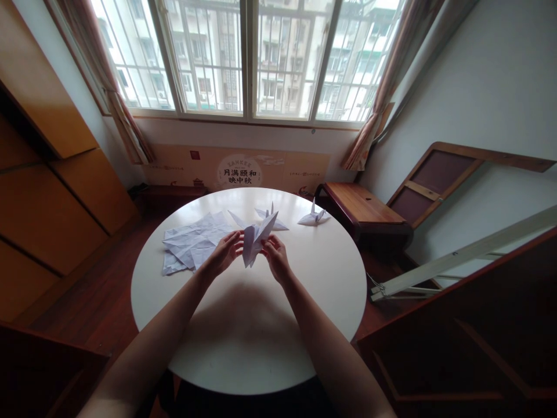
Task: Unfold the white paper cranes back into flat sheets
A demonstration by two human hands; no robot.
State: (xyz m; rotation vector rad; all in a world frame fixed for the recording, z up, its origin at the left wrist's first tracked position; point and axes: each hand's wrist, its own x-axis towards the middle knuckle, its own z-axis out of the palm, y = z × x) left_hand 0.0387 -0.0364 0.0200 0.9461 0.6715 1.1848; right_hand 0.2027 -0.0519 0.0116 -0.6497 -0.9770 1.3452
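Note:
Between my two hands, above the middle of the round white table (252,360), is a folded white paper crane (256,237). My left hand (227,251) has its fingers closed on the crane's left side. From the right, my right hand (275,255) pinches the crane's lower edge with thumb and fingers. Behind it on the tabletop sits another paper crane (278,222), partly hidden by the held one. Farther right rests one more paper crane (314,216) with raised points. Creased white paper sheets (191,238) lie in a loose pile left of my left hand.
Beyond the table's far right edge stands a low wooden bench (363,203). A printed cardboard panel (174,168) leans under the barred window (248,58). Wooden cabinets (56,215) line the left side, and a dark wooden panel (470,331) is near on the right.

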